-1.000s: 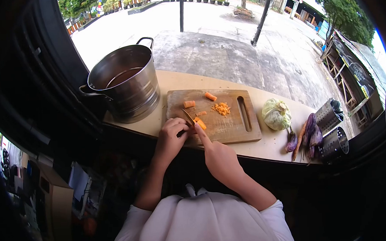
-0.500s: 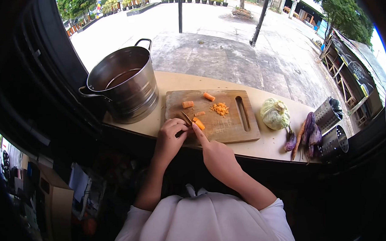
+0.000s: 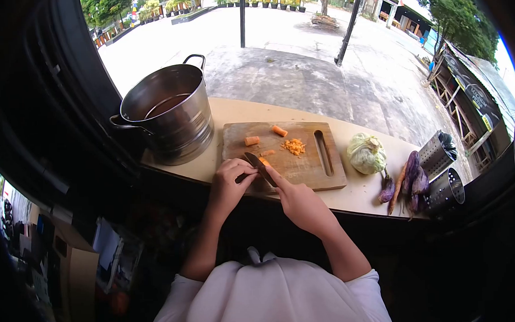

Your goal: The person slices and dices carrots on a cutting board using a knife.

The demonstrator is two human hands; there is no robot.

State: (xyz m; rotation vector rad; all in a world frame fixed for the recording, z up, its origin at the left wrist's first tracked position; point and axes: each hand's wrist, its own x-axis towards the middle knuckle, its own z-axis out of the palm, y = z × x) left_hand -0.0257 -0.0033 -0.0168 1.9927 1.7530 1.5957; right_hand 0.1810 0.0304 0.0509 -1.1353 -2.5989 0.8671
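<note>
My right hand [image 3: 300, 202] grips a knife [image 3: 257, 163], its dark blade pointing up and left over the near part of the wooden cutting board [image 3: 309, 179]. Left of the blade, my left hand [image 3: 231, 178] is closed with its fingertips pinched together; what they hold, if anything, is hidden. An orange carrot piece [image 3: 264, 161] shows just beyond the blade, partly covered by it. Farther up the board lie a carrot chunk [image 3: 251, 141], another carrot chunk [image 3: 279, 130], a small carrot sliver [image 3: 267, 152] and a heap of finely chopped carrot [image 3: 294, 146].
A large steel pot [image 3: 174, 118] stands left of the board. To the right are a cabbage [image 3: 367, 154], purple eggplants [image 3: 411, 175], an unpeeled carrot [image 3: 398, 187] and two perforated metal holders [image 3: 448, 185]. The narrow counter [image 3: 255, 108] ends at a paved yard.
The knife's blade has swung into plainer view, now slanting across between my hands. My right hand has shifted slightly right and down, its index finger no longer stretched to the carrot.
</note>
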